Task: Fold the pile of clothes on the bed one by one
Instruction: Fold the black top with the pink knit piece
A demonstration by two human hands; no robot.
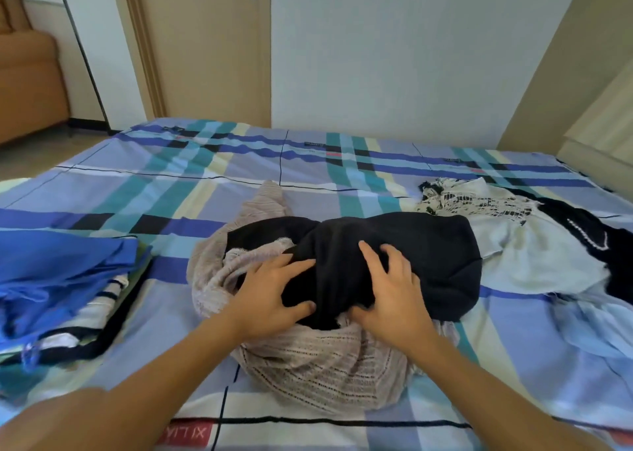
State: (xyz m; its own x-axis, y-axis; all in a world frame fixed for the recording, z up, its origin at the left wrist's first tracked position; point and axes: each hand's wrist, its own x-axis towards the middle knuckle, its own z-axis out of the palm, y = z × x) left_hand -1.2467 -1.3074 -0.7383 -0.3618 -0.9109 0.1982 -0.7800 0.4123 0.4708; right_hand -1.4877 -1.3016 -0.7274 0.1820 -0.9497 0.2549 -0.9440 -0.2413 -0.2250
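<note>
Done: the folded stack (65, 279) at the left edge of the frame, a blue piece on top and striped ones under it. Judge this your finished share.
Left to do: the black garment (421, 255) and the beige knit (318, 372), both crumpled, plus the loose heap (534, 265) at the right edge. You seem roughly midway.
Black garment, place: centre of the frame, lying over the beige knit on the plaid bed (239, 163).
Black garment, axis: runs left to right across the frame. It is bunched, so its collar end cannot be told.
Beige knit, axis: runs from lower centre towards upper centre, its narrow end pointing away from you.
Left hand (274, 293): fingers spread on the black cloth, thumb pinching it.
Right hand (390, 289): fingers curled in, grasping a bunch of the same cloth.
</note>
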